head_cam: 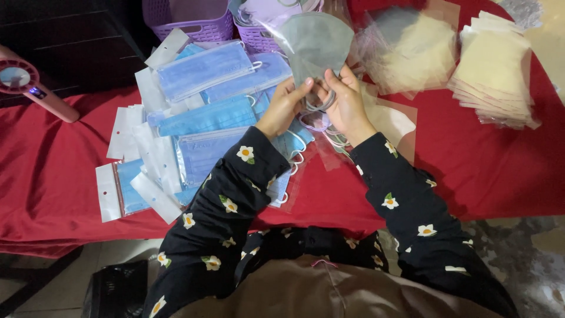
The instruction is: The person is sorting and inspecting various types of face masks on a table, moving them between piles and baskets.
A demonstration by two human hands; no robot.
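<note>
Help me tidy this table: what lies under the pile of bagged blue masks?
Under the bagged blue masks lies the red cloth, showing all round the pile. Whatever sits beneath the pile's middle is covered.

Low table with a red cloth (471, 171) over it, pretty dim light overall. Left of the cloth the floor is dark, going to pale tile (70, 277) at its near edge. Right of the cloth there's worn, mottled grey floor (518, 247). A black slatted thing (65, 53) sits behind the cloth's far left corner.
</note>
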